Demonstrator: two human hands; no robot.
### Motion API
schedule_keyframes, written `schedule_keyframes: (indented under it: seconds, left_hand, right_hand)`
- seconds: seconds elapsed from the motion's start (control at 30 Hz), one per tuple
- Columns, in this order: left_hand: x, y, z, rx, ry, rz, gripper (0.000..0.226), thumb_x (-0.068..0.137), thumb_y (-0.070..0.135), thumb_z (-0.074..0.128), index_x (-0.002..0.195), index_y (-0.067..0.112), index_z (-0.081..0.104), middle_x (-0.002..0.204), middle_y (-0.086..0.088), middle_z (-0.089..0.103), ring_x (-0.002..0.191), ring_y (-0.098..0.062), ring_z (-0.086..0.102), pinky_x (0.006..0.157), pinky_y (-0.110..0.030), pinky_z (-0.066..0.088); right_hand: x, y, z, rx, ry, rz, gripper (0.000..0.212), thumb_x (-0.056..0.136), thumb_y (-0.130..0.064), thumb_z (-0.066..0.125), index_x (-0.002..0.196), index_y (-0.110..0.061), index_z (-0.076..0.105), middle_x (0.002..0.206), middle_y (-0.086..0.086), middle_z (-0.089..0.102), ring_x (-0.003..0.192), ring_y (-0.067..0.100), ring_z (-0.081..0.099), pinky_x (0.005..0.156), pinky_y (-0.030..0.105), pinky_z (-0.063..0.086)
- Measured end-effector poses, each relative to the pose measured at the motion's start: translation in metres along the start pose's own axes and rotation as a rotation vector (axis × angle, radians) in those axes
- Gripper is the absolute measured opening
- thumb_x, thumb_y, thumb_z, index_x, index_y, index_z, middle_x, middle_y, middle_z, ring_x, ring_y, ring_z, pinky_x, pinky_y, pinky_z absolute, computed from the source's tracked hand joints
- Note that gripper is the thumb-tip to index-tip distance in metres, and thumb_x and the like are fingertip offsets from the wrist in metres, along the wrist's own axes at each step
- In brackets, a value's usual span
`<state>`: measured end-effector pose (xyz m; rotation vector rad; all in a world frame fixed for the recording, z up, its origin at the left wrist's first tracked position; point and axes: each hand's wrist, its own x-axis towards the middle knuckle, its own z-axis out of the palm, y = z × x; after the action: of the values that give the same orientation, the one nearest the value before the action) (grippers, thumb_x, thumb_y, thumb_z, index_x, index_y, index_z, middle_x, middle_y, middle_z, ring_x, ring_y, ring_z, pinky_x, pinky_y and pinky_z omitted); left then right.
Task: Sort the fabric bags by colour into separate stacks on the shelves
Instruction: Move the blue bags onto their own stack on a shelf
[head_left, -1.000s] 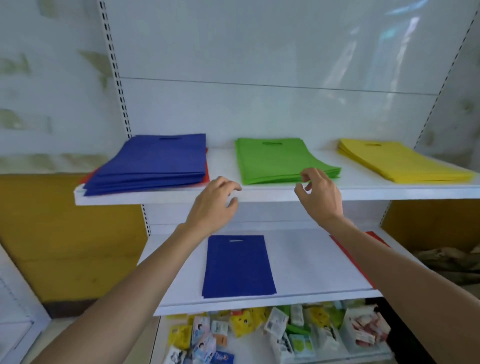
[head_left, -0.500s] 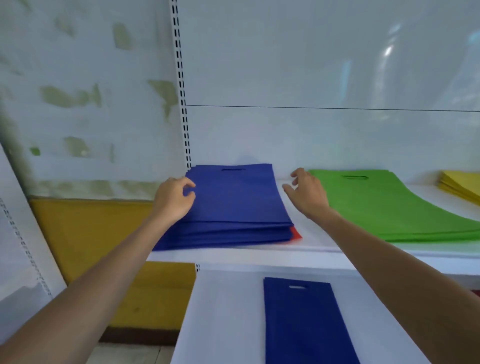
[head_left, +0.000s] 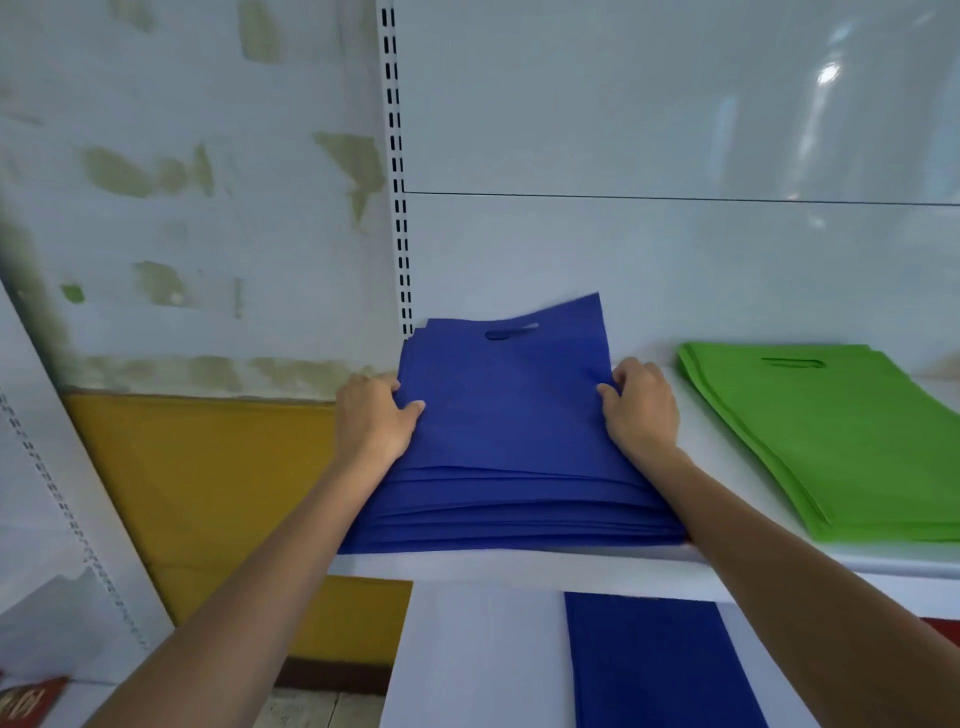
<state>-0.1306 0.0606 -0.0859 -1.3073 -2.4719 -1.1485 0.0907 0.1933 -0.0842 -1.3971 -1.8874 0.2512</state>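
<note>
White shelving filled your view, and the blue stack (head_left: 509, 441) of fabric bags lay on the upper shelf (head_left: 571, 569) at its left end, close to the slotted upright (head_left: 397, 182). Your left hand (head_left: 371, 421) gripped its left side and your right hand (head_left: 644, 410) its right. The fingers (head_left: 610, 389) were curled over the edges with thumbs on top, though how many layers they had caught could not be told. The top bag's far right corner stood lifted off the pile.

These bags looked thin, soft and very light singly. The full pile would have carried some weight and no stiffness, so it would likely have sagged in the middle and drooped at both ends. The smooth layers seemed apt to slide on one another and fan out, as the stepped front edges suggested.

A hold at both long sides near the middle, fingers under and thumbs pressing down, looked soundest for moving many at once. The cut-out handle slot near the back edge would have served for a single bag.

Just beside the pile, apart from it, sat the green stack (head_left: 831, 436). Below, on the lower shelf (head_left: 478, 660), lay one single blue bag (head_left: 649, 665). A strip of red (head_left: 940, 626) showed at the right edge there.
</note>
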Motion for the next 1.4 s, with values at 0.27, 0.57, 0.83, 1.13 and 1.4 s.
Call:
schedule_keyframes:
  seconds: [0.27,0.57,0.83,1.13,1.4]
  left_hand:
    - [0.001,0.004,-0.004,-0.014,-0.017,-0.02,0.032,0.085,0.022,0.067,0.063,0.002,0.054,0.061,-0.007,0.053,0.061,-0.021,0.049,0.058,-0.028,0.039]
    - [-0.01,0.014,-0.009,0.068,0.108,0.107,0.026,0.095,0.019,0.051,0.111,-0.002,0.054,0.094,-0.017,0.066,0.084,-0.03,0.06,0.064,-0.029,0.04]
    - [-0.019,0.009,-0.023,0.017,0.324,0.226,0.012,0.093,0.013,0.053,0.093,0.001,0.053,0.087,-0.016,0.058,0.073,-0.032,0.054,0.058,-0.034,0.035]
    - [-0.069,0.053,-0.027,-0.1,0.205,0.402,0.019,0.092,0.005,0.051,0.103,0.007,0.066,0.101,-0.009,0.065,0.093,-0.026,0.058,0.076,-0.029,0.042]
    - [-0.164,0.151,0.015,-0.29,-0.092,0.543,0.028,0.09,0.001,0.051,0.116,0.005,0.063,0.113,-0.01,0.06,0.093,-0.022,0.058,0.084,-0.023,0.042]
  right_hand:
    - [-0.003,-0.003,-0.002,0.053,0.028,-0.18,0.015,0.092,-0.013,0.052,0.098,0.001,0.052,0.098,0.017,0.058,0.084,0.032,0.053,0.068,0.037,0.039]
    - [-0.006,-0.011,-0.006,0.035,0.085,-0.224,0.023,0.095,-0.009,0.045,0.116,0.002,0.046,0.11,0.02,0.058,0.092,0.041,0.054,0.064,0.036,0.032]
    - [-0.007,-0.023,-0.029,0.088,0.082,-0.32,0.05,0.092,-0.001,0.044,0.14,-0.011,0.034,0.128,0.019,0.053,0.106,0.04,0.054,0.081,0.044,0.045]
    - [-0.038,0.036,-0.103,-0.101,0.14,-0.412,0.044,0.09,-0.001,0.044,0.134,0.0,0.045,0.135,0.016,0.047,0.104,0.039,0.057,0.083,0.046,0.048]
    - [-0.1,0.143,-0.216,-0.209,0.203,-0.276,0.04,0.088,0.001,0.045,0.127,0.001,0.051,0.128,0.017,0.05,0.098,0.04,0.057,0.079,0.047,0.049]
